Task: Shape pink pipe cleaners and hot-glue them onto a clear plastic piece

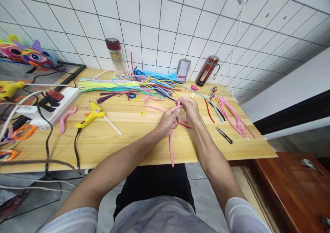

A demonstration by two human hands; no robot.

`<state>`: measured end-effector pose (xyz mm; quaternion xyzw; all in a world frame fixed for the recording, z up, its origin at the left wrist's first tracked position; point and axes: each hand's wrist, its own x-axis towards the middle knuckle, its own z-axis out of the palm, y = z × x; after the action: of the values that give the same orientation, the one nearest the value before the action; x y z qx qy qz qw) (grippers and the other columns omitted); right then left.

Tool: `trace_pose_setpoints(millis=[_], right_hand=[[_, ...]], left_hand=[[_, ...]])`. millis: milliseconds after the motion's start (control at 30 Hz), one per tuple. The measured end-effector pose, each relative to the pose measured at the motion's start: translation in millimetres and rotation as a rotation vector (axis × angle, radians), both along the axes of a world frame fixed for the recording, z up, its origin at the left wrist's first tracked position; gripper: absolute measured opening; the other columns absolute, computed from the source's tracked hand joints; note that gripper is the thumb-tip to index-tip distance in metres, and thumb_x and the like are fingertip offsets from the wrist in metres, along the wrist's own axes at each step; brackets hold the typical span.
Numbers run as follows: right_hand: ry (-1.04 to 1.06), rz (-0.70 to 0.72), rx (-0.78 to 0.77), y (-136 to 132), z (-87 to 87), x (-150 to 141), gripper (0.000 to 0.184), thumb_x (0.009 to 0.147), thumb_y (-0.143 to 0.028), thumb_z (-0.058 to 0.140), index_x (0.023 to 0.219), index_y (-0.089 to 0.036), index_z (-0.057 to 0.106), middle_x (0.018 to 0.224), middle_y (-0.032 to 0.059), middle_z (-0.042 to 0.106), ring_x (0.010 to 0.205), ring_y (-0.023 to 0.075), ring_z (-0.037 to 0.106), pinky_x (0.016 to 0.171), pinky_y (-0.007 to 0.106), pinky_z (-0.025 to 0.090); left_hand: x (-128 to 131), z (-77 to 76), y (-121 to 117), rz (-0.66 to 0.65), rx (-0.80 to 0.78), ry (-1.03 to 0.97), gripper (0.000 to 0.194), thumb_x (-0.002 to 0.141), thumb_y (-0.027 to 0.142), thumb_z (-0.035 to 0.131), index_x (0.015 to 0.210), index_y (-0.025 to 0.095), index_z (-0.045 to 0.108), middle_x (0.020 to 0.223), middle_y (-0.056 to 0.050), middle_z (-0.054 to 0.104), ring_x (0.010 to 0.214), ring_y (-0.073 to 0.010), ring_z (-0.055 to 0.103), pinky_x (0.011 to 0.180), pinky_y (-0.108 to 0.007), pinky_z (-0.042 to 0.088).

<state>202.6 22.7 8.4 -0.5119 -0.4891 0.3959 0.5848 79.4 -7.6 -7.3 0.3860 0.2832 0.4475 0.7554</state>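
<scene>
My left hand (168, 120) and right hand (189, 110) meet over the worktop (144, 147), each grip narrowed to a pinch of thumb and fingers on a pink stem (171, 150). A short piece stands up between my fingertips, and a longer length hangs below my left hand to the worktop's front edge. My fingers cover the middle, so I can't tell whether that is one stem or two joined.

I take the step in hand to be bending or twisting the stem where my fingertips meet. As I judge it, the next move calls for a steady left grip while the right fingers work the soft fuzz round, without letting the bend spring open.

Another pink strip (154, 107) lies just left of my hands, its near end running up to my left fingers; whether it touches them I can't tell. Snips (224, 135) lie to my right, near a looped pink bundle (233, 119). The glue gun (91, 115) rests to my left, and many-coloured stems (108, 84) are heaped beyond my hands.
</scene>
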Motion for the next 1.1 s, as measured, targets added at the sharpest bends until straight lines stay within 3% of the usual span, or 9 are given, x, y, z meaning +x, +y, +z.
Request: trace_pose_setpoints(millis=[133,300,433,700,867,1100], right_hand=[[-0.041,-0.065,0.033,2.0,-1.9,1.0,0.035,0.084,-0.051,0.071,0.069,-0.02,0.069,0.075,0.0011,0.072,0.066,0.0128,0.06,0.068,0.025,0.049],[0.079,0.095,0.0,2.3,-0.5,4.5,0.052,0.082,-0.072,0.067,0.089,-0.021,0.075,0.092,0.0065,0.077,0.079,0.0172,0.068,0.074,0.028,0.054],[0.08,0.173,-0.027,2.0,-1.1,4.9,0.042,0.078,-0.061,0.077,0.087,-0.02,0.078,0.089,0.0073,0.078,0.081,0.0182,0.071,0.08,0.03,0.056],[0.078,0.082,-0.044,2.0,-3.8,4.0,0.029,0.08,-0.048,0.073,0.073,-0.019,0.076,0.075,0.0052,0.076,0.069,0.0171,0.069,0.072,0.029,0.055],[0.1,0.065,-0.042,0.8,-0.6,2.2,0.025,0.077,-0.043,0.074,0.07,-0.019,0.075,0.071,0.0043,0.074,0.068,0.0169,0.069,0.07,0.028,0.055],[0.086,-0.017,-0.014,2.5,5.3,10.2,0.032,0.078,-0.05,0.073,0.072,-0.018,0.073,0.072,0.0058,0.074,0.068,0.0175,0.069,0.066,0.029,0.054]], left_hand=[[1.2,0.0,-3.0,-0.013,-0.003,0.013,0.049,0.097,0.043,0.065,0.133,0.011,0.063,0.05,0.008,0.053,0.03,-0.0026,0.027,0.037,-0.019,0.016],[-0.2,-2.2,-0.8,-0.009,0.0,-0.023,0.044,0.096,0.044,0.064,0.127,0.013,0.065,0.051,0.008,0.053,0.03,-0.0021,0.026,0.036,-0.018,0.015],[-0.1,-3.5,0.1,-0.02,0.005,-0.047,0.043,0.095,0.044,0.065,0.123,0.012,0.063,0.051,0.008,0.053,0.029,-0.0026,0.026,0.036,-0.018,0.016],[0.6,-3.3,-1.7,-0.039,0.061,-0.031,0.06,0.092,0.042,0.065,0.144,0.012,0.054,0.047,0.01,0.049,0.03,-0.0038,0.024,0.036,-0.018,0.014],[0.6,-3.1,-1.4,-0.035,0.061,-0.007,0.062,0.092,0.044,0.067,0.144,0.013,0.055,0.048,0.011,0.048,0.03,-0.0035,0.025,0.036,-0.018,0.015],[-0.1,-4.0,-3.4,-0.099,-0.064,-0.018,0.051,0.098,0.052,0.055,0.129,0.012,0.06,0.057,0.005,0.059,0.033,-0.0082,0.044,0.034,-0.02,0.026]])
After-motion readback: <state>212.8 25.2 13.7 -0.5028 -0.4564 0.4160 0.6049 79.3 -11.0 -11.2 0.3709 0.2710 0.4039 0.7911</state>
